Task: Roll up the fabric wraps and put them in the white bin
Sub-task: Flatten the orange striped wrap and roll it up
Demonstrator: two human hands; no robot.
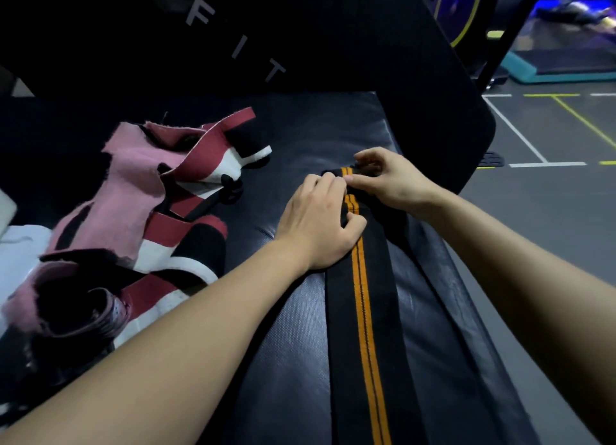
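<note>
A long black wrap with an orange centre stripe (365, 311) lies stretched along the black padded bench (293, 344), running from the bottom edge up to its far end. At that far end sits a small rolled-up part. My left hand (316, 224) grips the roll from the left with curled fingers. My right hand (390, 181) pinches it from the right. A tangled heap of pink, red, white and black wraps (140, 218) lies to the left on the bench. The white bin (13, 251) shows only partly at the left edge.
An upright black pad with the letters F I T (233, 41) stands behind the bench. Beyond the bench's right edge is grey gym floor with white and yellow lines (533, 138). A teal platform (560, 71) and a dark post stand at the far right.
</note>
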